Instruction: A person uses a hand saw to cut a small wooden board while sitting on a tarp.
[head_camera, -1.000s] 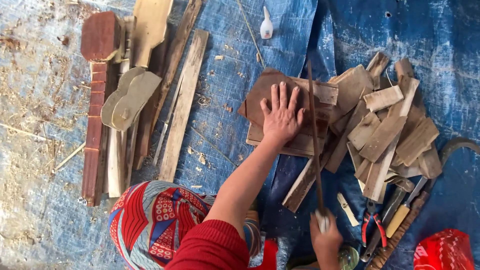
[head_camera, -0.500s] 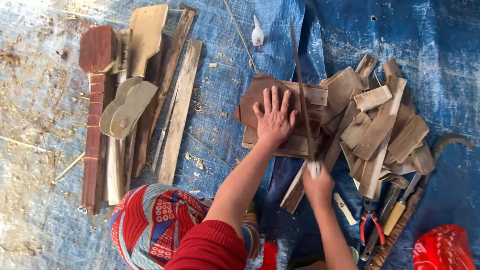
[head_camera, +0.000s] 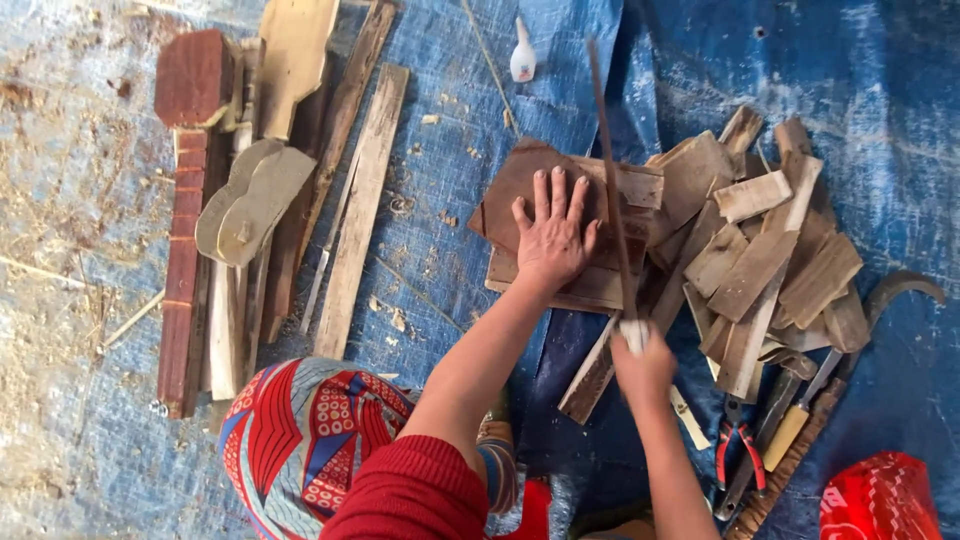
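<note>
Sawing a brown board on the blue tarp

The left hand (head_camera: 553, 235) lies flat, fingers spread, pinning the board (head_camera: 520, 185) atop stacked wood; the right hand (head_camera: 643, 365) is closed around the saw (head_camera: 610, 190) handle, blade crossing the board beside scrap pieces (head_camera: 760, 250).

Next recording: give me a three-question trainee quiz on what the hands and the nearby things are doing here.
1. True or false: the left hand lies flat, fingers spread, on the dark brown wooden board.
2. What does the right hand grip?
A. red-handled pliers
B. long thin saw blade with a pale handle
C. small white bottle
3. Fill in: the heap of cut wooden offcuts rests on a ____ tarpaulin.

Key: 1 true. 2 B: the long thin saw blade crosses the board; the red-handled pliers and small white bottle lie untouched. 3 blue.
</note>
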